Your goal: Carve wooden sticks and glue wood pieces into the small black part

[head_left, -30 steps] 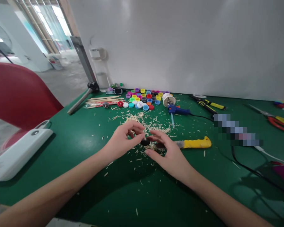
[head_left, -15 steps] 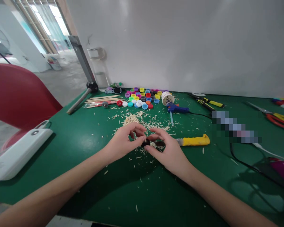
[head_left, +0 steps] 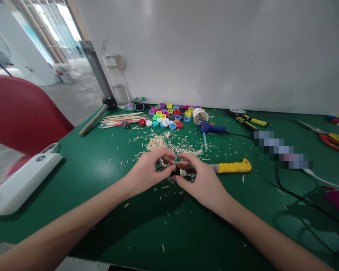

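A small dark piece, which looks like a black bottle cap point(head_left: 175, 171), is pinched between the fingertips of both hands. My left hand point(head_left: 152, 169) grips it from the left with thumb and fingers. From the right, my right hand point(head_left: 199, 177) closes on it with thumb and forefinger, so much of the piece is hidden. Under and behind my right hand lies a yellow-handled knife or saw point(head_left: 234, 166), its blade partly covered. Pale wood shavings point(head_left: 158, 143) are heaped just beyond the hands and scattered around them.
Several coloured bottle caps point(head_left: 169, 113), a tipped white cup point(head_left: 200, 116) and a blue glue gun point(head_left: 213, 128) stand further back. Wooden sticks point(head_left: 121, 118) and a mallet point(head_left: 96, 116) lie left. Pliers point(head_left: 244, 120) and scissors point(head_left: 324, 133) lie right; a white box point(head_left: 25, 184) sits near left.
Both hands stay nearly in place, still around the small black cap. The cap has shifted very slightly to the right, and the camera view has moved a little.
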`<move>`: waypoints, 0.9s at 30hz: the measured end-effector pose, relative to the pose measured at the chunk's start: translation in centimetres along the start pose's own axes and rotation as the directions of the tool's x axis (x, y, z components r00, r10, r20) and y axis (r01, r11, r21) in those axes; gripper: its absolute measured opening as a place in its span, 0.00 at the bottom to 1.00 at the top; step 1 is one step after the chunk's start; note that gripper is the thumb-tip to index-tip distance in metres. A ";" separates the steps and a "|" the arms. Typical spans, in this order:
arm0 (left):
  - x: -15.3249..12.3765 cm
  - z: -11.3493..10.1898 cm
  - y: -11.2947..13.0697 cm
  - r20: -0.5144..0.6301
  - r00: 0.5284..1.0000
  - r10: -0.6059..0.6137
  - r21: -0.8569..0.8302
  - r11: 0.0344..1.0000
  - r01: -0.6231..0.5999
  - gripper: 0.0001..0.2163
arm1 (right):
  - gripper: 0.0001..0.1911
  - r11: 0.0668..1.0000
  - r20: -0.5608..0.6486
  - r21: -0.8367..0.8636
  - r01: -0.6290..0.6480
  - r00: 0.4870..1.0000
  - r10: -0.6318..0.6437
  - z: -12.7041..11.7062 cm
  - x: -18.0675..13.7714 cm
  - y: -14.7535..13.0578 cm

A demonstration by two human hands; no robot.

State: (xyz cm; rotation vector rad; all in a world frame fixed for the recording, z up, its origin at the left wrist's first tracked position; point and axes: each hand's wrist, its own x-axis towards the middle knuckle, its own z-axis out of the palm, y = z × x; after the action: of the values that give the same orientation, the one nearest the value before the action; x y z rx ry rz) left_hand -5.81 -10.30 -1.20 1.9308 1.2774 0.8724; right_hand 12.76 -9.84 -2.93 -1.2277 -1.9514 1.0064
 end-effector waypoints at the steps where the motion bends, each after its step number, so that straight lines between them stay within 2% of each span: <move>1: 0.0 0.0 0.0 0.002 1.000 0.002 -0.007 1.000 -0.002 0.09 | 0.26 1.000 0.000 -0.004 0.006 1.000 -0.006 0.0 0.0 -0.1; 13: -0.1 0.3 -0.5 0.034 0.999 0.042 -0.029 0.999 -0.041 0.09 | 0.22 0.994 0.028 -0.085 0.071 0.997 -0.069 0.1 -0.2 -0.4; 19: 0.0 0.0 -0.4 -0.008 0.999 0.031 -0.027 0.999 -0.031 0.09 | 0.23 0.996 0.000 -0.062 0.070 0.998 -0.070 0.1 -0.2 -0.3; 24: 0.3 -0.6 -0.6 -0.100 0.993 -0.062 -0.185 0.982 0.042 0.09 | 0.35 0.994 0.000 -0.083 0.069 0.998 -0.070 -0.1 -0.5 0.1; 27: 0.6 -0.9 -0.9 -0.175 0.974 -0.144 -0.349 0.934 0.076 0.09 | 0.30 0.992 -0.017 -0.094 0.083 0.996 -0.085 -0.1 -0.5 0.3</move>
State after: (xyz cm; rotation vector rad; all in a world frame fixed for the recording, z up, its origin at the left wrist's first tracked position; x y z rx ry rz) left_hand -6.80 -9.29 -1.26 1.5158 1.2380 1.1663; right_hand 13.17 -10.19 -3.17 -1.1905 -2.0366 0.8657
